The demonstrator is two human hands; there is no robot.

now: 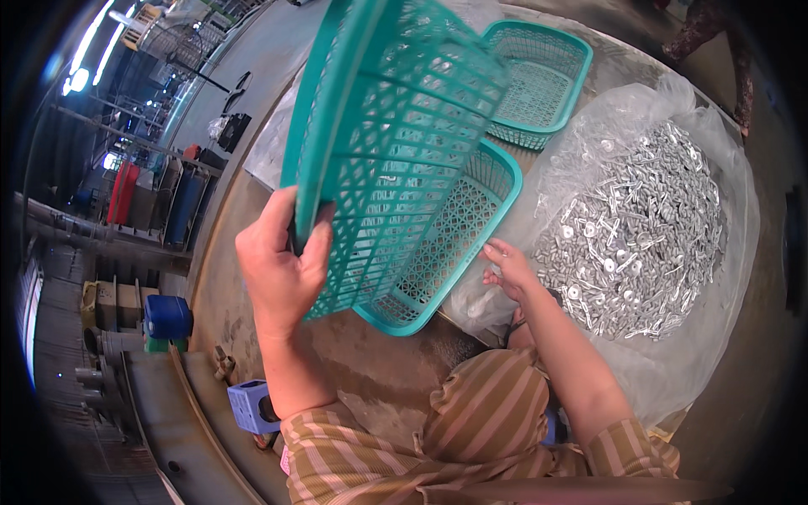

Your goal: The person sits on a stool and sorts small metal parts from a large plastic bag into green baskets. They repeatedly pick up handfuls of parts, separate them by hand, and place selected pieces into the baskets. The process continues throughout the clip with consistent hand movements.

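Note:
My left hand (286,269) grips the rim of a green plastic basket (396,160), which is lifted and tilted on its side, its lattice wall facing right. Below and partly behind it, a second green basket (500,220) lies upright, with its patterned bottom showing. Beside that basket's right rim is my right hand (507,268), holding nothing, its fingers apart and slightly bent. The index fingertip is at the rim; whether it touches I cannot tell. To the right, a large heap of small silvery metal pieces (631,244) rests on clear plastic sheeting (673,379).
A third green basket (581,63) sits at the far side, near the sheeting. At the lower left are a purple plastic stool (248,406) and a blue jerrycan (167,318). Another person's leg (742,84) shows at the far right. A standing fan (172,42) is at the far left.

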